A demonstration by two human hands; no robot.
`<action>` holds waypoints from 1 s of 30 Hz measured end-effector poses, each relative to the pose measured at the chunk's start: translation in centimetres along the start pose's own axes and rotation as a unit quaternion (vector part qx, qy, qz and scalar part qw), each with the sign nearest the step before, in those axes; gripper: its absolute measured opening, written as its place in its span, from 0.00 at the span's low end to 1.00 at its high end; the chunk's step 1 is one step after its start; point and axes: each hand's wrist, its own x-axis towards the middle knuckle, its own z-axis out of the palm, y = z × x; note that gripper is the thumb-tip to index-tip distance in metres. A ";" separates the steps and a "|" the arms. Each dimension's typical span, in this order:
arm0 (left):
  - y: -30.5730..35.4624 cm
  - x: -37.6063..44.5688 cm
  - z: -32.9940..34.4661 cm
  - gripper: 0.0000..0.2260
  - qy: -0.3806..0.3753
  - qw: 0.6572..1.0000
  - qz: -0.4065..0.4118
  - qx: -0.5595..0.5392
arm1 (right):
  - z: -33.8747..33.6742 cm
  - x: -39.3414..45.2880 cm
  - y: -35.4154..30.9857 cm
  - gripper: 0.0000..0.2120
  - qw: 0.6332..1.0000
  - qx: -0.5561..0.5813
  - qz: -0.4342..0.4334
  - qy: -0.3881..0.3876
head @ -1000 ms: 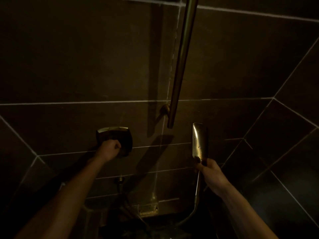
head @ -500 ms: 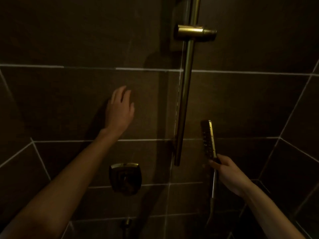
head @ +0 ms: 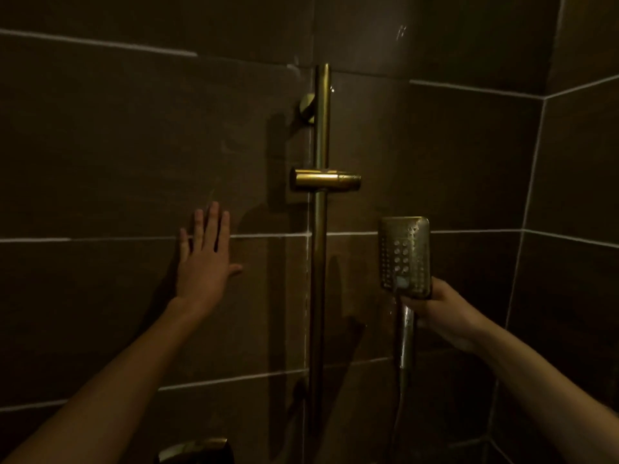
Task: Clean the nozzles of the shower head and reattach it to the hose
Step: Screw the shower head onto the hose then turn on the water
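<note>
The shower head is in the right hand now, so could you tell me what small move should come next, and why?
Probably lift the shower head up and left toward the holder on the rail. The right hand grips it below that holder, which sits bare, while the left hand rests flat on the wall tile.

Shower head point(head: 405, 254): brass-toned metal, glossy, face studded with nozzles. Slide rail point(head: 321, 229) and holder point(head: 325, 180): polished brass-coloured metal. Wall tiles point(head: 117, 145): dark, smooth, apparently satin-sheened in the dim light, with pale grout.
</note>
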 end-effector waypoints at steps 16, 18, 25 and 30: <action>0.7 -0.3 -0.9 0.52 0.007 0.999 -0.010 0.033 | -4.4 10.9 -20.6 0.12 0.983 0.040 -0.175 0.047; 0.7 -0.3 -0.9 0.52 0.007 0.999 -0.016 0.027 | -3.6 11.5 -22.8 0.13 0.981 0.039 -0.186 0.037; 1.0 -0.2 -1.0 0.53 0.006 1.000 -0.012 0.027 | -0.7 13.3 -28.1 0.15 0.980 0.037 -0.195 0.001; 0.9 -0.2 -1.3 0.52 -0.009 0.999 -0.018 0.038 | 0.6 14.2 -29.6 0.15 0.980 0.034 -0.195 -0.018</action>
